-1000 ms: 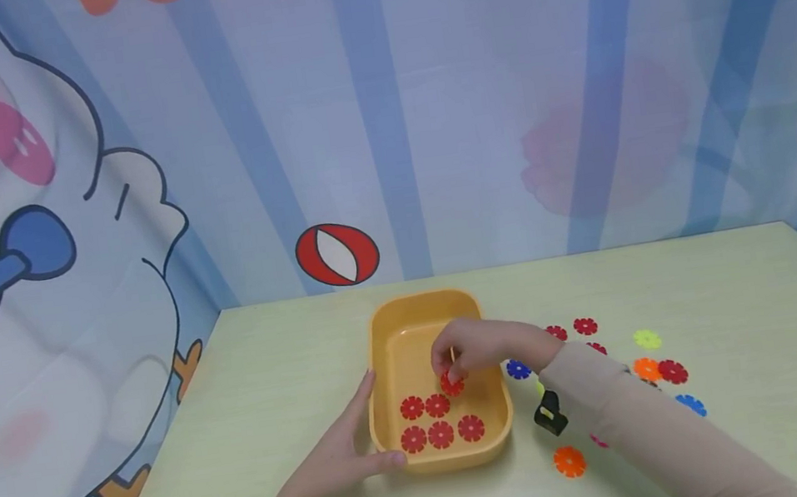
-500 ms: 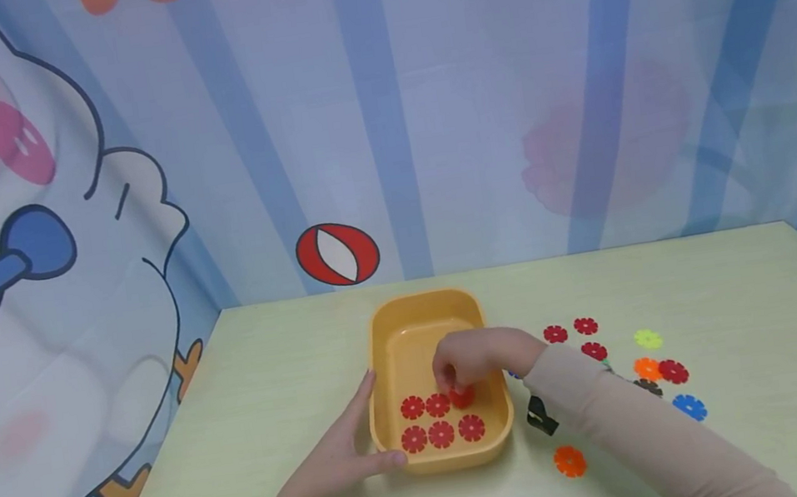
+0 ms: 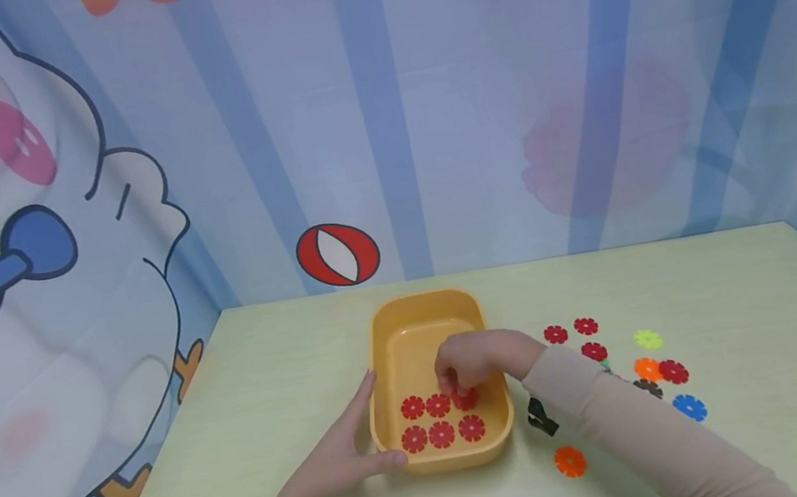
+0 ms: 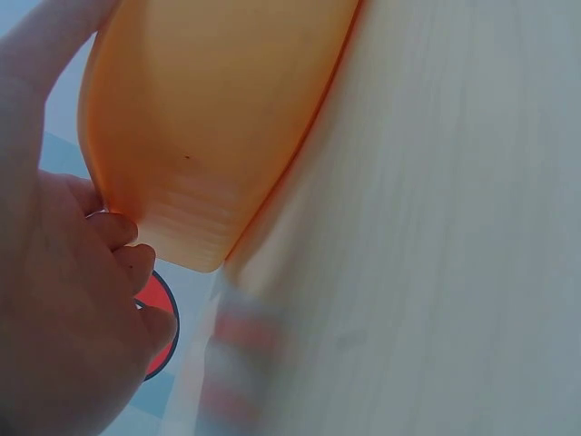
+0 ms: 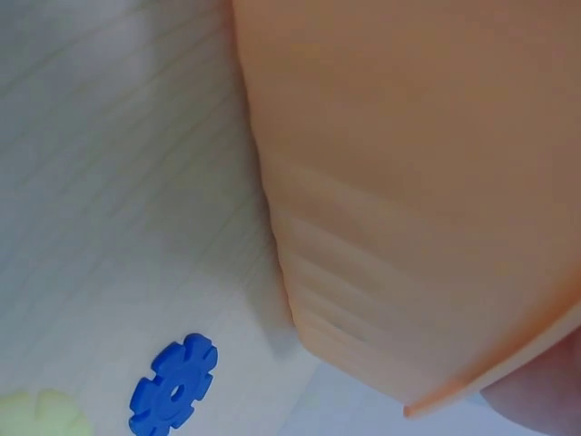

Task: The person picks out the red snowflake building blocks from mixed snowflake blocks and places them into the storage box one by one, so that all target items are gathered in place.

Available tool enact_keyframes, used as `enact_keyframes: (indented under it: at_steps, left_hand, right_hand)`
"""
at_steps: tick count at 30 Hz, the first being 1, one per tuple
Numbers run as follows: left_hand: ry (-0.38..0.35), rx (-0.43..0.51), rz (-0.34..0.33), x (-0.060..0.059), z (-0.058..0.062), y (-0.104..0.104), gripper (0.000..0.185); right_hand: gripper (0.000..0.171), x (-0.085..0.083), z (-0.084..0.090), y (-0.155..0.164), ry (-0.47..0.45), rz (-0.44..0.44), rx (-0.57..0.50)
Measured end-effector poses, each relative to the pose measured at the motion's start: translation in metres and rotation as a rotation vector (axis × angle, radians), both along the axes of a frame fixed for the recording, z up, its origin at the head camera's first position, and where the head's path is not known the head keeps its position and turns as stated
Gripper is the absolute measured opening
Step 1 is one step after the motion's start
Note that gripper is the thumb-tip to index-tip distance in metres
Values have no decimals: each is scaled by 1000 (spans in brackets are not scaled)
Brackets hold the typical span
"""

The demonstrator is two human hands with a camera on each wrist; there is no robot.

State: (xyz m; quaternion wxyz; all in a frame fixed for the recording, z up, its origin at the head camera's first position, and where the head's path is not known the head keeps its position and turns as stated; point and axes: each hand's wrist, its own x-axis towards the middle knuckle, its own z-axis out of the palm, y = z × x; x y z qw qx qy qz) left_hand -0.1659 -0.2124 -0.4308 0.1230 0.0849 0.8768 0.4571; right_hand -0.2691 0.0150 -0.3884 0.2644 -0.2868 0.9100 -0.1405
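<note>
A yellow plastic tray (image 3: 413, 357) stands on the table with red snowflake discs in its front half. Three discs, among them the middle one (image 3: 442, 435), form the front row. Behind them lie two more and a red snowflake disc (image 3: 466, 400) at the right end, partly covered by my fingertips. My right hand (image 3: 479, 357) reaches over the right rim and pinches that disc against the tray floor. My left hand (image 3: 339, 464) holds the tray's left side, thumb at the front corner. In the left wrist view, several fingers (image 4: 136, 263) bend beside the tray's outer wall (image 4: 218, 118).
Loose discs lie right of the tray: red (image 3: 586, 326), yellow (image 3: 648, 339), orange (image 3: 569, 461), dark brown (image 3: 648, 389) and blue (image 3: 689, 407). My right sleeve (image 3: 617, 413) passes over this area. Another blue disc (image 5: 174, 386) lies near the tray wall. A printed curtain hangs behind the table.
My right hand has moved slightly toward the front of the tray, bringing the pinched red disc down to the right end of the second row. My left hand has stayed put.
</note>
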Motion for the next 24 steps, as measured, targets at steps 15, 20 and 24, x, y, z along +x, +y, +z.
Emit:
enact_keyframes:
  at_steps: [15, 20, 24]
  left_hand:
    - [-2, 5, 4, 0, 0, 1, 111]
    - [6, -3, 2, -1, -1, 0, 112]
    - [12, -4, -5, -1, -1, 0, 113]
  right_hand:
    - [15, -2, 15, 9, 74, 97, -71]
    - [10, -5, 28, 28, 101, 184, -206]
    - [12, -2, 40, 51, 117, 218, -286]
